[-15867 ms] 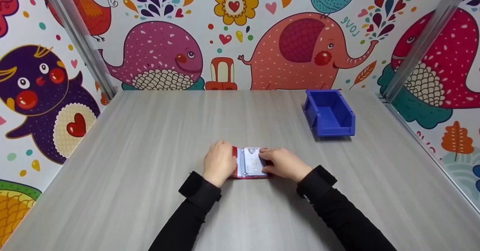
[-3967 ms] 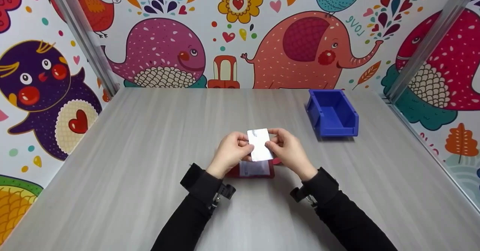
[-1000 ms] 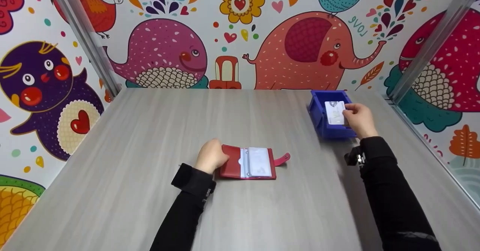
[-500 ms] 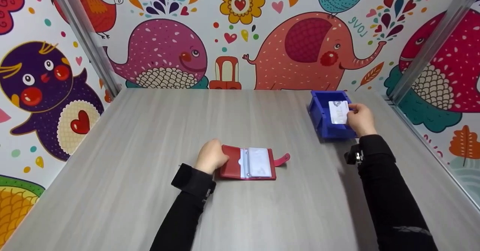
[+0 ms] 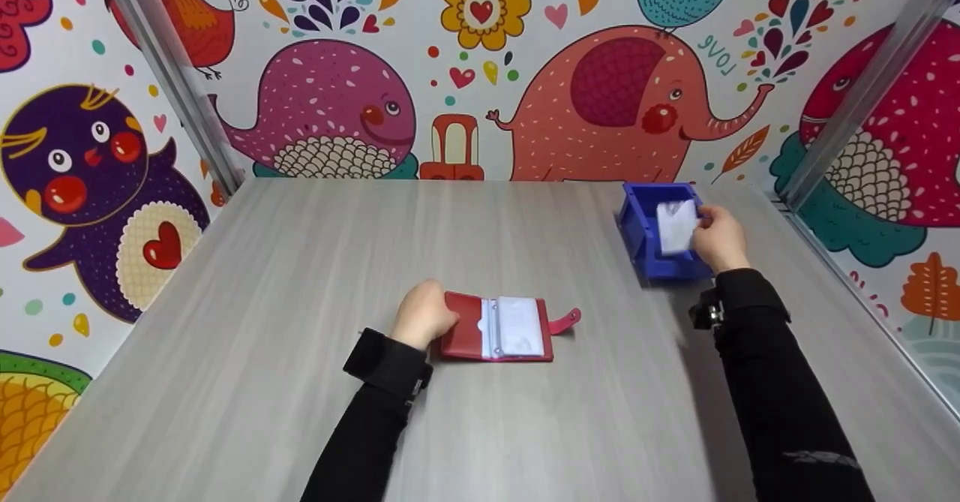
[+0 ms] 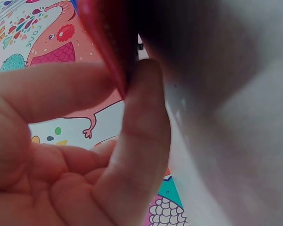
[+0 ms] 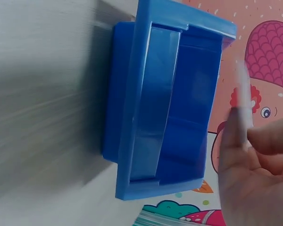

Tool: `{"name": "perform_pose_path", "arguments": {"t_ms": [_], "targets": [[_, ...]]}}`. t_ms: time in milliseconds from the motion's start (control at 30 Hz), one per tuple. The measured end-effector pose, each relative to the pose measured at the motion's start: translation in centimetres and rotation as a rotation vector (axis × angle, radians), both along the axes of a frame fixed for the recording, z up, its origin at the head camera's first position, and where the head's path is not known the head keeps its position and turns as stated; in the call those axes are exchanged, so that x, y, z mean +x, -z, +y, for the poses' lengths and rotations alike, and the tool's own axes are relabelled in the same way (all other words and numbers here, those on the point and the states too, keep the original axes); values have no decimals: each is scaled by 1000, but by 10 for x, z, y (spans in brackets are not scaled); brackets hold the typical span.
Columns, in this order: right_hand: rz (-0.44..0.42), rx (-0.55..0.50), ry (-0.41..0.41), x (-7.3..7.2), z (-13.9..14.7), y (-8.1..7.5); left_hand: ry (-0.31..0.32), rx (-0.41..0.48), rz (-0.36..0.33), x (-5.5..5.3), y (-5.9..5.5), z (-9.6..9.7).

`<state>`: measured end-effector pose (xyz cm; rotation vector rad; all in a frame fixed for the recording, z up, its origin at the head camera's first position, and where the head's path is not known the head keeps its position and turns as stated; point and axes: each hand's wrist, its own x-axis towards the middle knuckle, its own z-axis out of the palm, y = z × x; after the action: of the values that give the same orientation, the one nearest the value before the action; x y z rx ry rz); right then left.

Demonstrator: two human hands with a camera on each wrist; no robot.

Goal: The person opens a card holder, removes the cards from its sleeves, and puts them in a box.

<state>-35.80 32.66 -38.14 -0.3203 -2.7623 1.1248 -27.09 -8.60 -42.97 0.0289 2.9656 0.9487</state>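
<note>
A white card (image 5: 676,228) is pinched between the thumb and fingers of my right hand (image 5: 721,239), over the open top of the blue bin (image 5: 667,268). In the right wrist view the card (image 7: 245,96) appears edge-on and blurred, outside the bin's opening. My left hand (image 5: 424,313) pinches the left cover of a red card holder (image 5: 463,328), which lies open on the table. White plastic sleeves (image 5: 519,327) show inside it, and its strap (image 5: 565,322) sticks out to the right. The left wrist view has thumb and finger on the red cover's edge (image 6: 104,42).
The blue bin stands at the back right of the grey wooden table (image 5: 360,247). Behind it rises a wall printed with cartoon animals (image 5: 585,119), with metal posts (image 5: 169,74) at the corners.
Earlier both hands held the card above the card holder; my right hand has since carried it right to the bin. In the last half second the card tilts slightly. The left hand stays put.
</note>
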Motion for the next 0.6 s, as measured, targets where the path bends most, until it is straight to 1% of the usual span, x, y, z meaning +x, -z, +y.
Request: {"name": "perform_pose_path", "arguments": {"t_ms": [100, 133, 300, 600], "targets": [[10, 43, -42, 0, 0, 1, 2, 4, 0, 0, 0, 0], [6, 43, -48, 0, 0, 2, 3, 4, 0, 0, 0, 0], [-10, 17, -45, -1, 0, 3, 7, 4, 2, 0, 1, -1], [10, -4, -44, 2, -1, 1, 2, 4, -5, 0, 0, 0]]}}
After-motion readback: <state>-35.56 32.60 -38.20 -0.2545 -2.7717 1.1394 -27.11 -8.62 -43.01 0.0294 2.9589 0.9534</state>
